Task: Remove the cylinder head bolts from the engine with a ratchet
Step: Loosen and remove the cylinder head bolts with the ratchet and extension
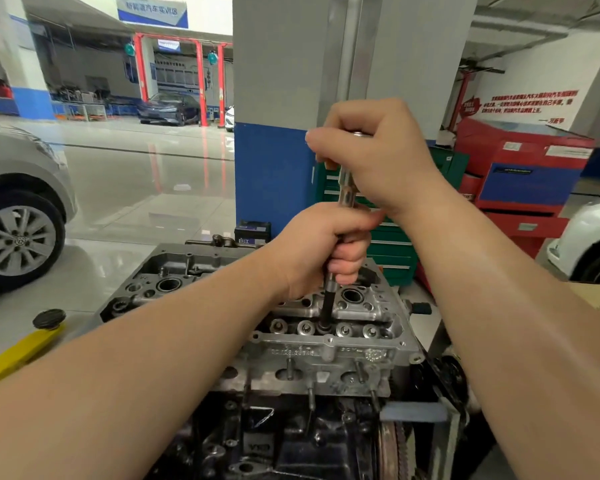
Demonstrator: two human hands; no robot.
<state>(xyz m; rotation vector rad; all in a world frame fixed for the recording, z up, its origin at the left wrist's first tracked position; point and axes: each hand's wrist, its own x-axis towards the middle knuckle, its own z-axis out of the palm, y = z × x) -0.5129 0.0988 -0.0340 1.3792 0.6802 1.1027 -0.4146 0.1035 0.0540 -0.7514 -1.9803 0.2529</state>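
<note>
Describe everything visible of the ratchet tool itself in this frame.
The ratchet tool stands nearly upright over the cylinder head. It is a shiny metal shaft above and a darker, slimmer extension below, its tip seated among the valve parts. The right hand grips its top, hiding the head; the left hand wraps round its middle.

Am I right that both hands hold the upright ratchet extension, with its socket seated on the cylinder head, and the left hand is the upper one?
Not quite: the head view shows the right hand uppermost on the ratchet extension and the left hand gripping lower down. The rest holds: the tool stands upright with its socket down in the cylinder head.
</note>
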